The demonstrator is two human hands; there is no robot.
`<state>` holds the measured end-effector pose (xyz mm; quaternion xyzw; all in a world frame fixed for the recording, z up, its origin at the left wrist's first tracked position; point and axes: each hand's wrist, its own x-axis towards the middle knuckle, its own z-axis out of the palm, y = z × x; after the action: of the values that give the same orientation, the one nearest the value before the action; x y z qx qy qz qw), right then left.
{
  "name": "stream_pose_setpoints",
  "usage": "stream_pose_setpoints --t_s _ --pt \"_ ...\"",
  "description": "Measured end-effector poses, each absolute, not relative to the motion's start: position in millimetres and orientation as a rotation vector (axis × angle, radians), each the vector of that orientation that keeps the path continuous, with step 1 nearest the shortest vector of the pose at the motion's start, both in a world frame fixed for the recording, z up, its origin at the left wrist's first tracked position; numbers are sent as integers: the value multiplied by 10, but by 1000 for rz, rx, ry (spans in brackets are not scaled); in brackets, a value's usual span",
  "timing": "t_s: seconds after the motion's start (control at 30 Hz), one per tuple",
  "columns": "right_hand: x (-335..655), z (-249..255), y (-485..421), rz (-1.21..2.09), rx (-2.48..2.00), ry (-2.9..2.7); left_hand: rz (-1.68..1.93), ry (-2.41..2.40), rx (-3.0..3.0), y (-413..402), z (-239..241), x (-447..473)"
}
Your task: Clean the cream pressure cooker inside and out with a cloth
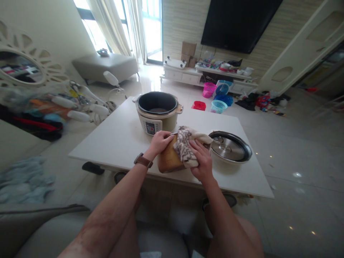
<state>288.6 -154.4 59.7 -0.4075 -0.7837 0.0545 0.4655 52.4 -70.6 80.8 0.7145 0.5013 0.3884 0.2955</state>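
My left hand (pixel 159 143), with a brown-strapped watch at the wrist, grips the rim of a golden-brown inner pot (pixel 168 158). The pot is tilted at the table's near edge. A patterned cream and brown cloth (pixel 185 144) lies over its right side. My right hand (pixel 201 157) presses the cloth against the pot, fingers bent over the fabric. Just behind stands an electric pressure cooker (pixel 170 123), without its lid, showing a dark inside. To the right, the cooker's round lid (pixel 227 148) rests with its metal underside up.
The white table (pixel 113 143) holds these things. Past its far edge, a pink basket (pixel 209 89), a light blue basket (pixel 218 106) and a red container (pixel 199 105) are on the floor. A white multi-armed lamp (pixel 91 96) stands left. A grey sofa (pixel 51 233) lies below me.
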Motion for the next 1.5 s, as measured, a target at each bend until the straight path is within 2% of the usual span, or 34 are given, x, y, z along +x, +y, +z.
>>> stream_pose_setpoints --t_s 0.1,0.23,0.57,0.67,0.8,0.97,1.07,1.5 --pt "2893 656 -1574 80 -971 -1996 1025 1317 1912 -707 802 520" --pt "2903 615 -1531 212 -992 -1864 1007 1331 1903 -707 809 516" --pt "3032 143 -1236 637 -1503 -1009 993 1359 1907 -724 841 522" --pt "3057 43 -1192 646 -1551 -937 994 1361 1910 -722 839 518" --pt "2966 202 -1310 418 -1456 -1133 976 1372 1927 -721 838 525" --pt "2837 597 -1551 55 -1082 -1910 1000 1397 1959 -735 844 569" --pt "2818 694 -1607 -85 -1011 -2061 1009 1378 1962 -746 848 589" --pt "2916 593 -1508 151 -1111 -1756 967 1290 1691 -735 683 462"
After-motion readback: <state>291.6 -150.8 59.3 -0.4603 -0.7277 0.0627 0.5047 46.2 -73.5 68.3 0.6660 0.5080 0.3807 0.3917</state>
